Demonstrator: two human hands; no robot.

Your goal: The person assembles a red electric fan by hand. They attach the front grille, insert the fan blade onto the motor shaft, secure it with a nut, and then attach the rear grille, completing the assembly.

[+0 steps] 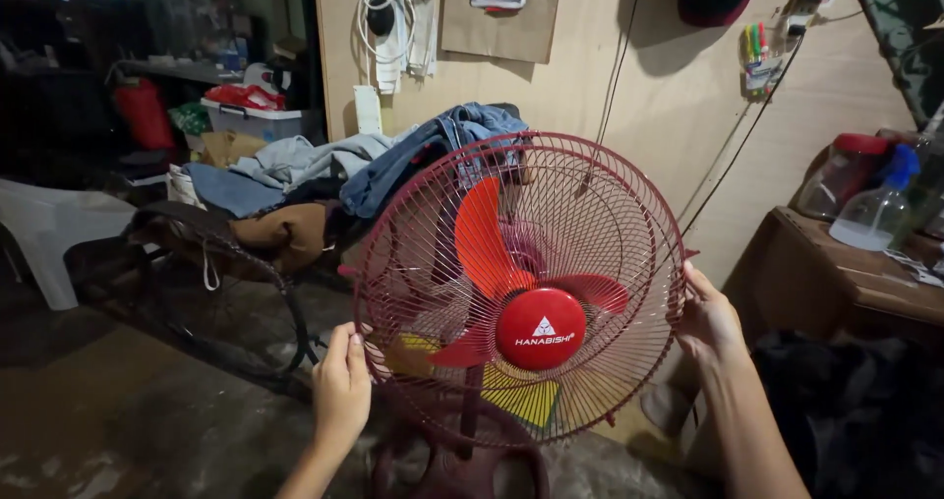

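Note:
A dark red wire fan guard [600, 204] stands upright in the middle of the head view, with orange-red blades [479, 238] behind it and a round red cap [540, 328] at its centre. My left hand [341, 386] grips the guard's lower left rim. My right hand [706, 317] holds the right rim. A dark red stand [462, 465] shows below the guard.
A chair heaped with clothes [324, 170] sits behind the fan to the left. A white plastic chair [49, 229] is at far left. A wooden table [846, 273] with a spray bottle [878, 209] stands at right. Cables hang on the beige wall [610, 76].

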